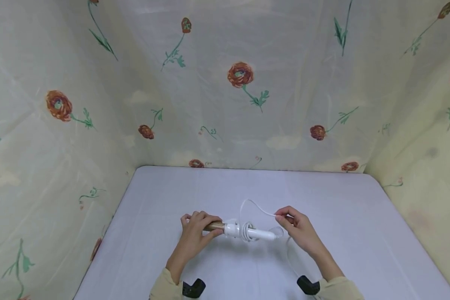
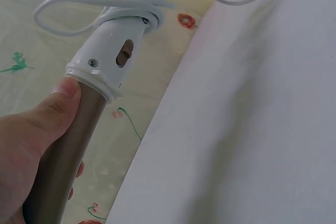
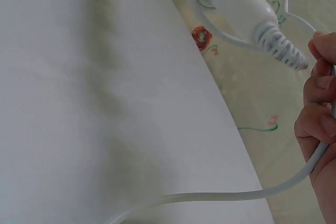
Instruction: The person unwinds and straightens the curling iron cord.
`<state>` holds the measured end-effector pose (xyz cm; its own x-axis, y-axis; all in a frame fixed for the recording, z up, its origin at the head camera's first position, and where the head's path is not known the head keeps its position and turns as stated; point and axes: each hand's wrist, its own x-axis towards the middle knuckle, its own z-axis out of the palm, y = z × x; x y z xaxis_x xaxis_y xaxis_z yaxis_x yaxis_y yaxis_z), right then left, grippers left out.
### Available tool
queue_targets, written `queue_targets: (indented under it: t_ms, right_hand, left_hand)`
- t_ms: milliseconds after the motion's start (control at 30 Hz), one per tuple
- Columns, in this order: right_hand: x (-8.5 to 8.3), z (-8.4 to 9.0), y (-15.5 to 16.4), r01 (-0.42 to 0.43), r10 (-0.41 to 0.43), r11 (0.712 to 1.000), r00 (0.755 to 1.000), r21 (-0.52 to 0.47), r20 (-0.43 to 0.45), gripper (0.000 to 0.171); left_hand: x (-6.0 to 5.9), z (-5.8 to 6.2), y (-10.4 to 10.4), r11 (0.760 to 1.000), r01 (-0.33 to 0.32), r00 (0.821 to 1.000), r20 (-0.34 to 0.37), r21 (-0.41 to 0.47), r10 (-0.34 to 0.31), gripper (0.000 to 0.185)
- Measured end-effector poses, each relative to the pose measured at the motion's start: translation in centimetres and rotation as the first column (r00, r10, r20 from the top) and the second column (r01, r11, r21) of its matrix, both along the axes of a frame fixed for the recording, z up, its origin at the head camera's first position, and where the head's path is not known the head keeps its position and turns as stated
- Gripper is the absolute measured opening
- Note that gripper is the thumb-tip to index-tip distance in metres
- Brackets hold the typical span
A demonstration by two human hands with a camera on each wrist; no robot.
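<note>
A curling iron (image 1: 243,230) with a gold barrel and white handle is held level just above the white table (image 1: 360,233). My left hand (image 1: 197,230) grips the gold barrel (image 2: 58,161), thumb against the white collar (image 2: 97,74). Its white cord (image 1: 252,204) is looped round the handle (image 2: 137,14) and arcs to my right hand (image 1: 294,225), which pinches the cord (image 3: 220,196) just beyond the ribbed strain relief (image 3: 281,48). More cord trails down toward my right sleeve.
Floral cream fabric (image 1: 240,83) walls in the table on the left, back and right. Black wrist mounts (image 1: 193,288) show at the bottom edge near my sleeves.
</note>
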<state>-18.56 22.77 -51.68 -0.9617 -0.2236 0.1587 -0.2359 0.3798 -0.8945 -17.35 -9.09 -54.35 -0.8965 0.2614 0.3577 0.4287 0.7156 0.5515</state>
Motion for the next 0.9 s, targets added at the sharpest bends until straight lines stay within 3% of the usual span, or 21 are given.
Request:
queue_targets:
  t_ms: [267,900]
  right_hand:
    - [1.0,1.2,-0.3,-0.032,0.032,0.999,0.999,-0.008,0.018,0.023]
    - [2.4,1.1,-0.6,-0.204,0.203,0.978,0.979,0.052,0.035,0.012]
  left_hand:
    - [-0.1,0.0,0.0,1.0,-0.03,0.999,-0.041,0.007,0.03,0.036]
    - [-0.5,-0.3,0.2,0.995,-0.098,0.99,-0.096,0.009,0.099,0.033]
